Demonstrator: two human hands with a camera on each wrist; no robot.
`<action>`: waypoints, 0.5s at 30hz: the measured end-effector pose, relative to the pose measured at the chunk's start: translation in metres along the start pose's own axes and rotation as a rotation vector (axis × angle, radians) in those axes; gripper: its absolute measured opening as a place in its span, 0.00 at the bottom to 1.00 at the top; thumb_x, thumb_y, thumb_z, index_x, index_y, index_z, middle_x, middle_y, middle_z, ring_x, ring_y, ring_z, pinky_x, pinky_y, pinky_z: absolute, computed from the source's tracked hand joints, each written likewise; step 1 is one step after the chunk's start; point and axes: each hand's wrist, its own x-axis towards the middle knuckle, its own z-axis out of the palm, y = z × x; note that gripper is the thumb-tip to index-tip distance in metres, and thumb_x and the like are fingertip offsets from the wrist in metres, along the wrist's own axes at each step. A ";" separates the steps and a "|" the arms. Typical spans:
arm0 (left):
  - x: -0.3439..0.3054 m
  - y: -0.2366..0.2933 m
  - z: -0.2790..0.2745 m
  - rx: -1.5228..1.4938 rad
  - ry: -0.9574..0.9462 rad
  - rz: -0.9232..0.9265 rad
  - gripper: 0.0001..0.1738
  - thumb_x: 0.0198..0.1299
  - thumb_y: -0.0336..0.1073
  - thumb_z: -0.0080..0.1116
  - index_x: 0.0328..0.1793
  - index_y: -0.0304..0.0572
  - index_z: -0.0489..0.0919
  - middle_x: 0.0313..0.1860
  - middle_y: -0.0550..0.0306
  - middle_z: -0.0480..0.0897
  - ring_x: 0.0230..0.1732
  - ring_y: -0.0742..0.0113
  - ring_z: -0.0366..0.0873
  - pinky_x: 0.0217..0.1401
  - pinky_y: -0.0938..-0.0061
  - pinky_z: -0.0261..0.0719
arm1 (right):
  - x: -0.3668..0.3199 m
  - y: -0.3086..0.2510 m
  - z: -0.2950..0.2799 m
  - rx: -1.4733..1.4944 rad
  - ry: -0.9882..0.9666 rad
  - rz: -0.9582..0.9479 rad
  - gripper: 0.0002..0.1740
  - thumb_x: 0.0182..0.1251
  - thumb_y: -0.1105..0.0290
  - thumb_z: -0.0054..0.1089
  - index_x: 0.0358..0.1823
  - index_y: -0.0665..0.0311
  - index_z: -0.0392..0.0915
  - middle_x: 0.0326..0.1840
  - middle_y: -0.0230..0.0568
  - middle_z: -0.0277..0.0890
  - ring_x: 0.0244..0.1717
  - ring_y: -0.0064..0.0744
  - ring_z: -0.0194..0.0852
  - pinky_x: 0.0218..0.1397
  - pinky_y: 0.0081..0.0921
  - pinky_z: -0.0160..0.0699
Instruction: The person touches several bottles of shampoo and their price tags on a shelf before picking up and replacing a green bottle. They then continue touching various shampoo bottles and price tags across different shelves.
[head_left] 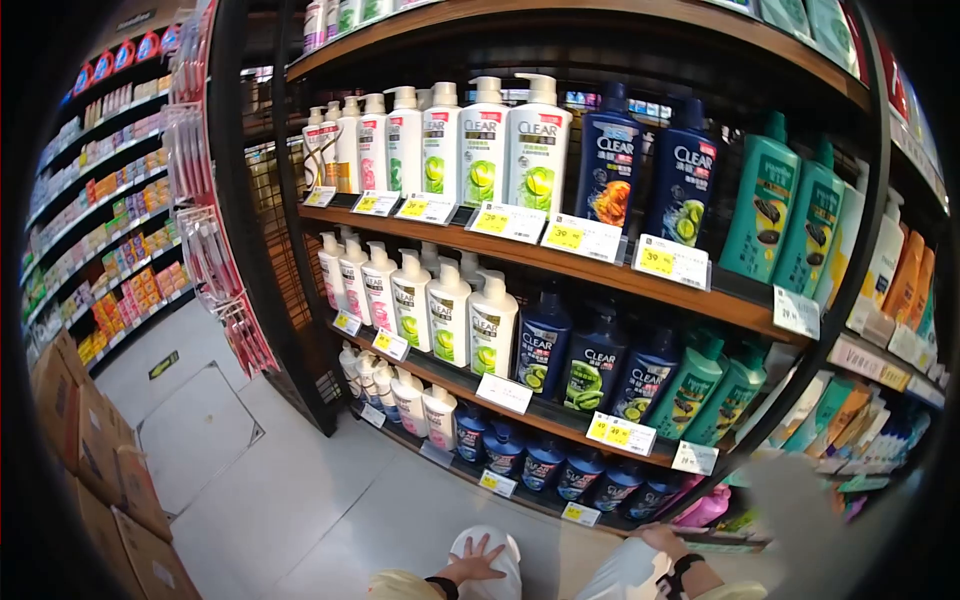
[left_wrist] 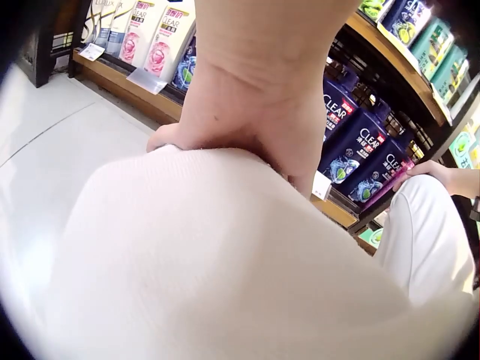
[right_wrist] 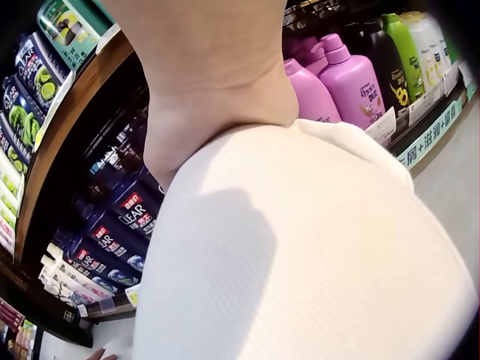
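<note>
The left hand (head_left: 477,562) rests with spread fingers on a knee in white trousers (head_left: 497,545), holding nothing. On the other knee (head_left: 625,568) lies the right hand (head_left: 662,540), its fingers draped over the cloth. In the left wrist view the left hand (left_wrist: 247,120) bends over the white cloth (left_wrist: 210,247), its fingers mostly hidden behind the knee. The right wrist view shows the right hand (right_wrist: 214,105) against the white cloth (right_wrist: 300,247), fingertips out of sight. Shelves of white pump bottles (head_left: 538,150), dark blue bottles (head_left: 605,165) and green bottles (head_left: 760,205) stand in front.
Price tags line the wooden shelf edges (head_left: 440,225). Small dark blue bottles (head_left: 542,465) fill the bottom shelf. Cardboard boxes (head_left: 100,435) are stacked at the left on the tiled floor (head_left: 240,480). Pink bottles (right_wrist: 352,82) stand beside the right hand's side of the shelving.
</note>
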 end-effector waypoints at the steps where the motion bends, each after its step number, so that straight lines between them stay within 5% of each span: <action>1: 0.002 0.000 0.002 0.006 -0.003 -0.005 0.49 0.48 0.75 0.46 0.75 0.80 0.41 0.78 0.59 0.28 0.75 0.38 0.20 0.62 0.23 0.35 | 0.014 0.017 0.010 -0.007 -0.004 0.010 0.26 0.58 0.46 0.50 0.48 0.56 0.80 0.55 0.47 0.75 0.59 0.45 0.69 0.63 0.33 0.65; 3: -0.005 0.002 -0.003 -0.011 -0.025 -0.010 0.49 0.48 0.74 0.46 0.75 0.81 0.41 0.78 0.59 0.28 0.75 0.38 0.21 0.63 0.24 0.35 | 0.004 0.007 0.027 0.004 -0.049 0.075 0.30 0.56 0.44 0.52 0.48 0.61 0.80 0.55 0.48 0.75 0.58 0.45 0.70 0.63 0.32 0.65; 8: 0.006 0.002 -0.003 0.037 -0.074 0.008 0.51 0.47 0.75 0.47 0.75 0.81 0.39 0.78 0.59 0.25 0.75 0.37 0.20 0.63 0.24 0.36 | -0.062 -0.078 -0.038 0.309 -0.008 0.431 0.36 0.47 0.45 0.60 0.49 0.68 0.78 0.57 0.54 0.72 0.58 0.46 0.71 0.60 0.30 0.68; 14: 0.015 0.001 0.000 0.029 -0.075 0.010 0.51 0.47 0.75 0.48 0.75 0.81 0.40 0.78 0.59 0.25 0.75 0.37 0.20 0.63 0.24 0.36 | -0.043 -0.042 -0.018 0.457 0.028 0.442 0.34 0.49 0.45 0.60 0.50 0.66 0.78 0.57 0.51 0.73 0.58 0.45 0.71 0.61 0.30 0.67; 15: 0.013 0.003 -0.002 0.022 -0.077 0.009 0.51 0.47 0.75 0.48 0.75 0.81 0.40 0.78 0.59 0.25 0.75 0.37 0.20 0.63 0.24 0.36 | -0.035 -0.033 -0.010 0.294 0.143 0.376 0.31 0.52 0.46 0.57 0.47 0.65 0.80 0.52 0.53 0.76 0.55 0.46 0.74 0.58 0.32 0.70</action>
